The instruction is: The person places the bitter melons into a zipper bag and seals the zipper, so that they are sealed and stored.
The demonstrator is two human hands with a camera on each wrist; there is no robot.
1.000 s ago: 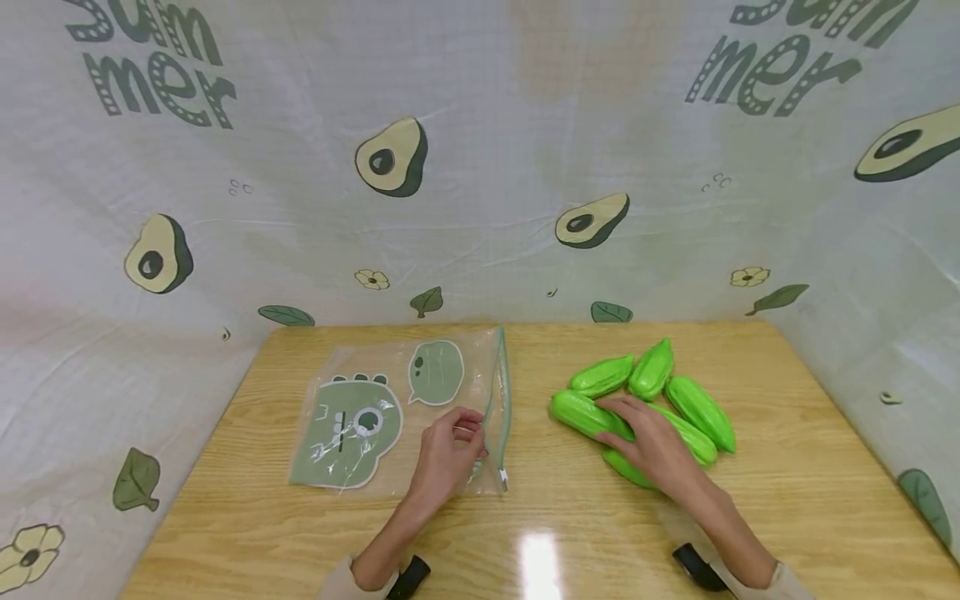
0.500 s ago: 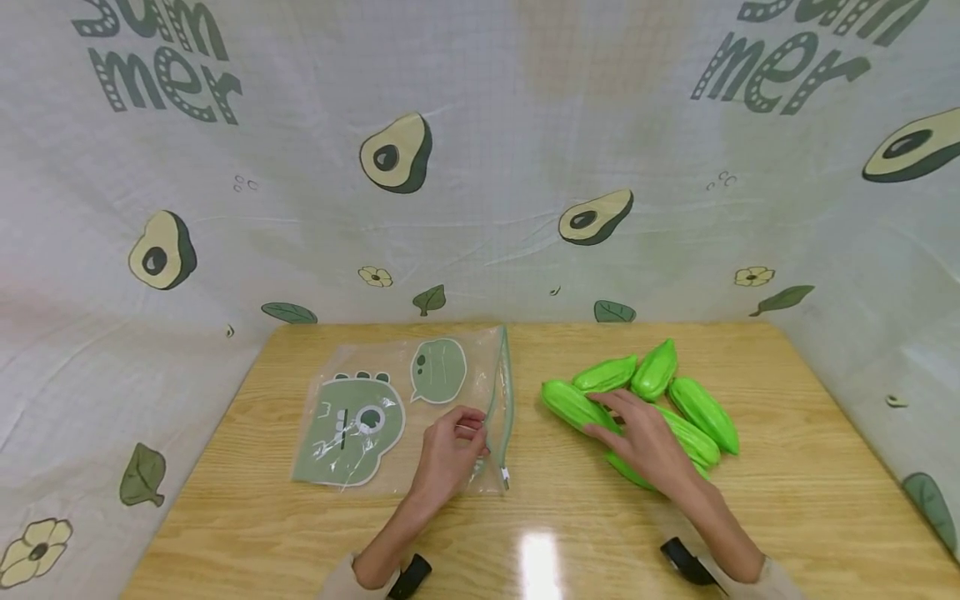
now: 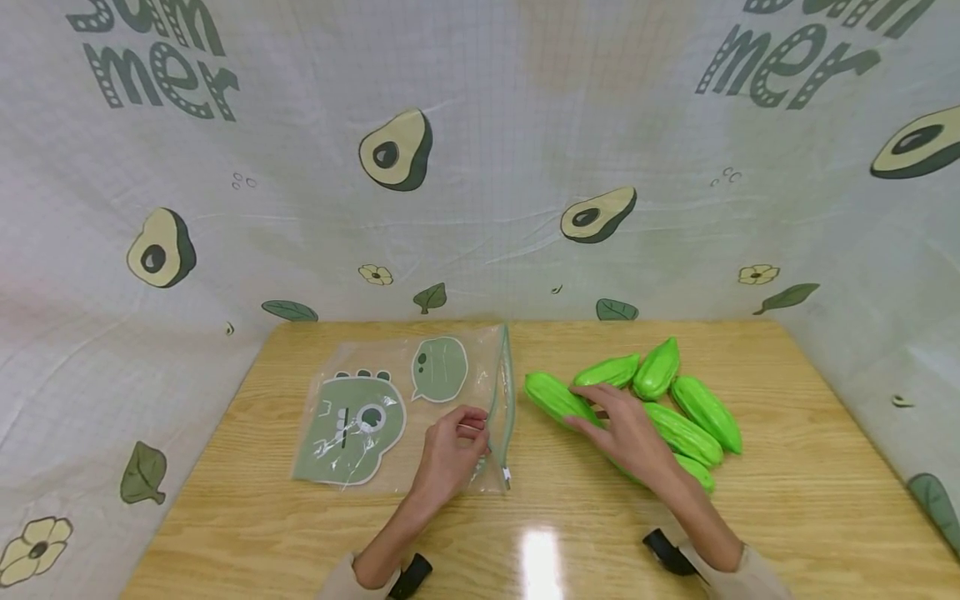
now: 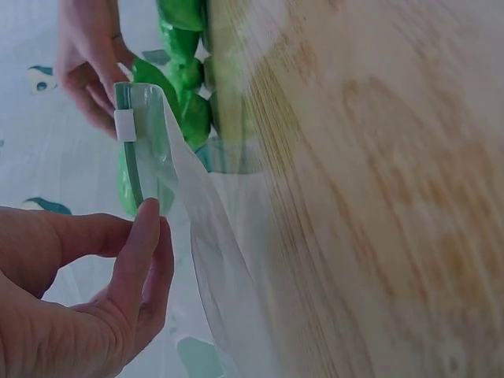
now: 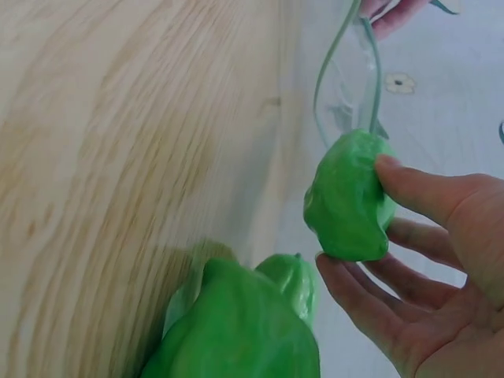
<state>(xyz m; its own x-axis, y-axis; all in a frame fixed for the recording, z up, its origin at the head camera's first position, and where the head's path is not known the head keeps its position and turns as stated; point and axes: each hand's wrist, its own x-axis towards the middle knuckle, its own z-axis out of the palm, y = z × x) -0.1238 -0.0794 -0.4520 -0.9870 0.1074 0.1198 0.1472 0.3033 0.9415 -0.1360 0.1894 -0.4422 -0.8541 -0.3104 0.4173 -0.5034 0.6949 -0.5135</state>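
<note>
My left hand (image 3: 452, 450) pinches the upper lip of a clear zip bag (image 3: 405, 450) near its green-edged mouth. The lip is lifted and the mouth gapes in both wrist views; the white slider (image 4: 124, 125) sits at one end. My right hand (image 3: 630, 433) grips a bright green ridged gourd (image 3: 555, 396) between thumb and fingers. In the right wrist view the gourd (image 5: 350, 197) is held above the wooden surface, pointing toward the bag mouth. Several similar gourds (image 3: 686, 433) lie together around and beyond the right hand, one partly hidden under it.
The bag lies flat on a wooden table (image 3: 247, 525), printed with a green dinosaur face (image 3: 352, 429) and a speech bubble (image 3: 440, 369). A white avocado-patterned cloth (image 3: 480, 167) hangs behind the table and along both sides.
My right hand has lifted the gourd out of the group and moved it left toward the bag. The left hand stays on the bag's lip, nearly still.
</note>
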